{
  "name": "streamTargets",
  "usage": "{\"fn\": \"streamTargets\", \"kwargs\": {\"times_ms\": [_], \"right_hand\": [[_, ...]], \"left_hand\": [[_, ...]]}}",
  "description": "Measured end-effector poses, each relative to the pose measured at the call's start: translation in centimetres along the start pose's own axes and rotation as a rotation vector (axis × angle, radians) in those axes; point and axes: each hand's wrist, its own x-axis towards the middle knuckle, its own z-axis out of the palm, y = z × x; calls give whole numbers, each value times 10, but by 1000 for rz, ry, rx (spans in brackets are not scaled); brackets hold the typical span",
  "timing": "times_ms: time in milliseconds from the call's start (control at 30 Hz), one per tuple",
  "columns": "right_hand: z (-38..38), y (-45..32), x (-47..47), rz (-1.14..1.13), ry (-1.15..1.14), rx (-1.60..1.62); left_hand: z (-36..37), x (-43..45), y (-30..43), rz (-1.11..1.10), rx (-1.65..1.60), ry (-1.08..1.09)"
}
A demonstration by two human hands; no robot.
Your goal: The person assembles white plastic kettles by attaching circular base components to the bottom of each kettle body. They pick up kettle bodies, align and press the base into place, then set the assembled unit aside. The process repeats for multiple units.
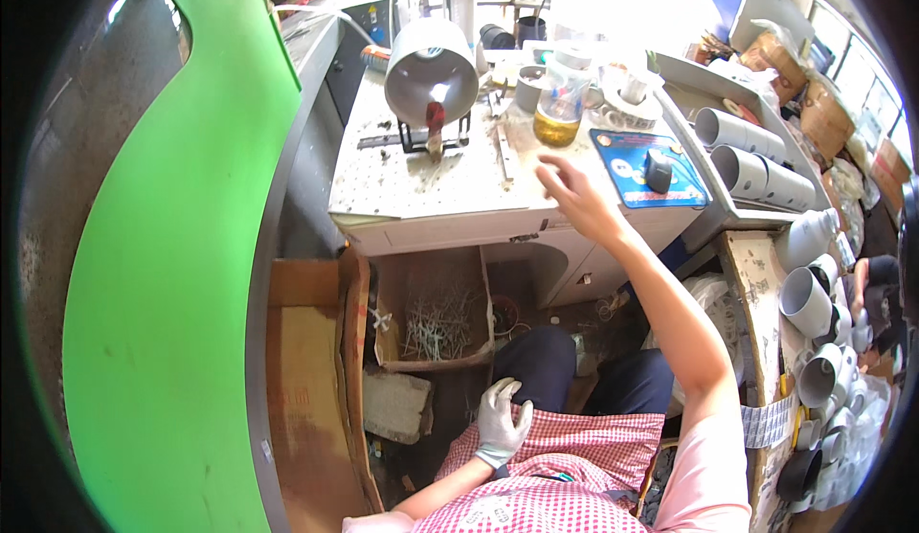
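My right hand [578, 195], bare, hovers over the front edge of a white workbench [459, 188]. Its fingers are apart and hold nothing. Just beyond it are a narrow metal strip [505, 152] and a clear container with yellow liquid [558, 120]. To the left, a large grey pipe fitting [431, 73] lies on a black bracket [434, 146], its round mouth facing me. A red-tipped clamp handle [435, 127] stands before that mouth. Resting on my lap over a red checked apron [574, 432], my left hand [502, 422] wears a pale glove, thumb apart from fingers, nothing visible in it.
A mouse [658, 172] sits on a blue mat [624, 163]. Grey pipe fittings [739, 172] fill a tray at right; more [804, 302] stand below, near another person [877, 296]. A green panel [172, 303] curves along the left. Under the bench, a cardboard box [433, 365] holds thin scraps.
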Motion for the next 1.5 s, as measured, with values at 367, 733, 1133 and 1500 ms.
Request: {"fn": "streamTargets", "kwargs": {"times_ms": [367, 733, 1133, 1500], "right_hand": [[50, -16, 151, -177, 119, -349], [55, -31, 157, -128, -62, -201], [53, -55, 138, -23, 24, -225], [64, -72, 154, 54, 107, -273]], "left_hand": [[-10, 2, -14, -81, -8, -21], [-12, 4, -12, -119, -2, -26], [-8, 3, -11, -54, 18, 17], [-3, -1, -13, -45, 5, 12]]}}
